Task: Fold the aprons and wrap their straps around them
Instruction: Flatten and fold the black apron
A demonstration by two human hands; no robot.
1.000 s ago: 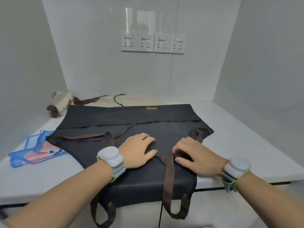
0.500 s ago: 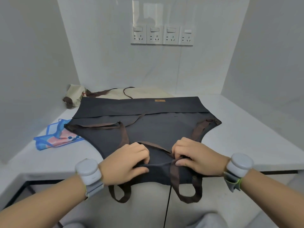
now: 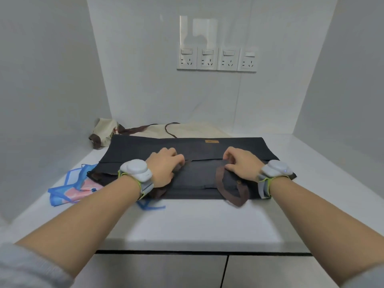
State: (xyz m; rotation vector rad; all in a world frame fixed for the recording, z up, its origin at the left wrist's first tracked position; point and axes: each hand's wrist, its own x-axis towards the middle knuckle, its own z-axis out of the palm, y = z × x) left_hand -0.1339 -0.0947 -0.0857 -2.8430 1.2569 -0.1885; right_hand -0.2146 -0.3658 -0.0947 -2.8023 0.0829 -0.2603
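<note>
A dark grey apron (image 3: 199, 179) with brown straps lies folded into a wide band on the white table (image 3: 187, 223). My left hand (image 3: 164, 165) pinches the folded-over edge left of centre. On the right, my right hand (image 3: 241, 163) pinches the same edge. A brown strap loop (image 3: 230, 188) lies on the folded layer below my right hand. A small tan label (image 3: 212, 141) shows on the far layer. Both wrists carry white bands.
A beige apron (image 3: 195, 129) with brown straps lies behind the dark one against the back wall, with a bunched beige piece (image 3: 104, 132) in the left corner. A blue and pink cloth (image 3: 70, 188) lies at the left. Wall sockets (image 3: 216, 59) sit above.
Both hands carried the apron's near edge, which hung over the table front, up and away, folding it onto the far half. The hanging straps now lie on the table.
</note>
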